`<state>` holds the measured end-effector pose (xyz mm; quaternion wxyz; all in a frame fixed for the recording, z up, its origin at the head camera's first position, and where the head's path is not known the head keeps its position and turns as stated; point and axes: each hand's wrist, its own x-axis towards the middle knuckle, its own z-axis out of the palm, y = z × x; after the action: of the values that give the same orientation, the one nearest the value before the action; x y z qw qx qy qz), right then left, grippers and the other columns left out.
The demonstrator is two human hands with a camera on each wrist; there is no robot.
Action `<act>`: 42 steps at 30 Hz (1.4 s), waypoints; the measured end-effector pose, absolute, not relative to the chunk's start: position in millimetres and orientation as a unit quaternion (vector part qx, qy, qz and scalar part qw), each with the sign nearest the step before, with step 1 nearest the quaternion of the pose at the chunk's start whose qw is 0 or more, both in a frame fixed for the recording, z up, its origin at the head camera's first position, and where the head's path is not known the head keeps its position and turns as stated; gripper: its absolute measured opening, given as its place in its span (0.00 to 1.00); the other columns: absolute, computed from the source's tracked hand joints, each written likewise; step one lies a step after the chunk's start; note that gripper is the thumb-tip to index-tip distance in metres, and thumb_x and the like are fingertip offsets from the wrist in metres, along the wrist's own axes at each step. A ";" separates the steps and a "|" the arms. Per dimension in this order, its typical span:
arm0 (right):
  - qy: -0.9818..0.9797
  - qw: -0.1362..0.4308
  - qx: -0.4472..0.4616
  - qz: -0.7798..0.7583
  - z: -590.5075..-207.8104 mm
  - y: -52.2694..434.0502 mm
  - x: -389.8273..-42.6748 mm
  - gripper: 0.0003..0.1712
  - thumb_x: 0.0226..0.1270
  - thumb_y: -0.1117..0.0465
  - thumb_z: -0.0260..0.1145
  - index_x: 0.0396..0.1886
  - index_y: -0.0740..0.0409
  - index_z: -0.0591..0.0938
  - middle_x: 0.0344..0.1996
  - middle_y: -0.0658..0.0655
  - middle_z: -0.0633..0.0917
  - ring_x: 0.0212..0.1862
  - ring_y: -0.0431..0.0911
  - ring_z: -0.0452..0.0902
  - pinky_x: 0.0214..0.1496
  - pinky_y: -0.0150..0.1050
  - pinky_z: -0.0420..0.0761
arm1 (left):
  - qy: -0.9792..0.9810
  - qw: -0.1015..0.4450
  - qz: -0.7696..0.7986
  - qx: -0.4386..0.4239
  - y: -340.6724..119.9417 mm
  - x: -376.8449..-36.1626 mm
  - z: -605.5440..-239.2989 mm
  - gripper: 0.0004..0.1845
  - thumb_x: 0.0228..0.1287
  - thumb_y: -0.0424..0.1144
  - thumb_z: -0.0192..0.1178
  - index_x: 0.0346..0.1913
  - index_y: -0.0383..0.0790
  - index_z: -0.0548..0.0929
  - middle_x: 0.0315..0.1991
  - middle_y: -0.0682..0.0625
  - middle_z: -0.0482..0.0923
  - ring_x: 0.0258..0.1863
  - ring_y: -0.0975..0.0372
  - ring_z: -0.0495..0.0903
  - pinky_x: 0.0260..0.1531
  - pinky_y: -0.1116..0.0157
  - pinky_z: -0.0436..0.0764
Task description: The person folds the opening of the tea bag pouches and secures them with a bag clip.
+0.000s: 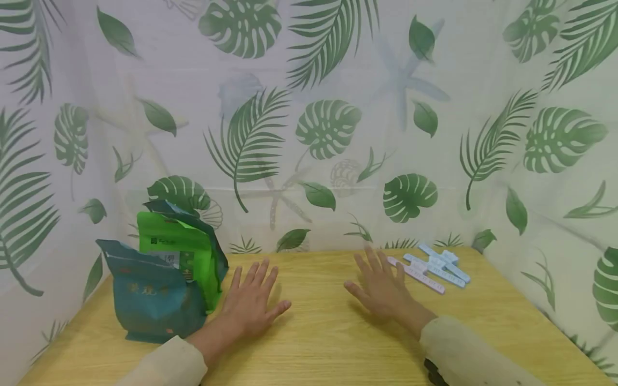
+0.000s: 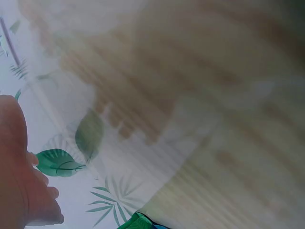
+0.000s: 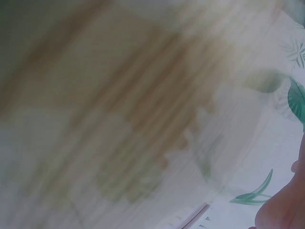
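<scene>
Palm down over the wooden table, my left hand (image 1: pixel 251 305) has its fingers spread and holds nothing. Just left of it stand a teal pouch (image 1: pixel 154 300), a bright green pouch (image 1: pixel 212 268) and a dark teal pouch (image 1: pixel 222 260) partly hidden behind. My right hand (image 1: pixel 381 287), also spread and without anything in it, is nearest to several slim plastic strips. A pink strip (image 1: pixel 420 277) lies right by its fingers, with light blue strips (image 1: pixel 456 273) crossed beyond. Whether either palm touches the wood I cannot tell. Both wrist views show little beyond a hand edge and blurred wood grain.
The table (image 1: pixel 314 343) has a pale yellow wood top. A white cloth with green leaf prints (image 1: pixel 328 128) hangs along its back and both sides. Cream sleeves (image 1: pixel 473 348) cover both forearms.
</scene>
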<state>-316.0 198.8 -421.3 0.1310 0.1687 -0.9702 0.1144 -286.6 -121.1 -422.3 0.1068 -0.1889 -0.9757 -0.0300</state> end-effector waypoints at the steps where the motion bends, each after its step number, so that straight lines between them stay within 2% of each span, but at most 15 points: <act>1: -0.970 0.133 0.171 0.112 -420.5 197.8 -315.8 0.46 0.73 0.31 0.49 0.79 0.55 0.58 0.80 0.63 0.47 0.78 0.66 0.42 0.67 0.77 0.44 | -0.975 0.108 -0.027 -0.190 -120.6 -285.6 -421.9 0.45 0.70 0.71 0.42 0.79 0.44 0.57 0.81 0.44 0.47 0.79 0.48 0.48 0.74 0.40 0.43; 5: -0.969 0.139 0.180 0.097 -419.5 194.4 -315.5 0.46 0.73 0.31 0.48 0.80 0.54 0.57 0.80 0.62 0.46 0.79 0.65 0.41 0.68 0.75 0.44 | -0.975 0.111 -0.031 -0.190 -119.6 -283.7 -422.1 0.46 0.69 0.72 0.42 0.79 0.44 0.57 0.81 0.44 0.47 0.80 0.49 0.48 0.74 0.40 0.43; 10: -0.966 0.150 0.192 0.091 -420.9 189.5 -314.3 0.46 0.73 0.30 0.48 0.78 0.55 0.60 0.80 0.64 0.50 0.78 0.66 0.44 0.68 0.75 0.46 | -0.977 0.105 -0.065 -0.175 -121.8 -279.5 -421.7 0.45 0.70 0.71 0.44 0.78 0.43 0.58 0.80 0.43 0.48 0.79 0.47 0.49 0.73 0.39 0.43; 18: -0.967 0.137 0.193 0.095 -425.4 185.0 -313.7 0.46 0.73 0.29 0.47 0.79 0.53 0.58 0.81 0.60 0.47 0.79 0.64 0.41 0.69 0.76 0.44 | -0.977 0.103 -0.069 -0.173 -129.0 -268.6 -420.4 0.45 0.70 0.70 0.45 0.78 0.43 0.57 0.80 0.43 0.47 0.79 0.47 0.49 0.74 0.39 0.41; 28: -0.964 0.139 0.206 0.091 -423.8 180.8 -312.2 0.47 0.72 0.28 0.46 0.79 0.53 0.58 0.80 0.61 0.48 0.78 0.66 0.44 0.66 0.78 0.47 | -0.973 0.122 -0.057 -0.189 -130.0 -262.1 -423.2 0.44 0.70 0.70 0.45 0.78 0.42 0.59 0.80 0.43 0.48 0.79 0.48 0.49 0.74 0.40 0.42; 42: -0.960 0.145 0.217 0.099 -421.6 170.2 -309.5 0.46 0.73 0.30 0.49 0.79 0.53 0.58 0.80 0.60 0.48 0.78 0.65 0.45 0.68 0.76 0.47 | -0.968 0.140 -0.058 -0.200 -134.4 -258.7 -424.5 0.43 0.71 0.68 0.46 0.78 0.42 0.59 0.80 0.42 0.48 0.79 0.47 0.50 0.74 0.39 0.41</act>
<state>-309.5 170.2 -421.6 0.1451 0.2166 -0.9604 0.0987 -258.7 -134.4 -424.5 0.1401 -0.2001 -0.9680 -0.0579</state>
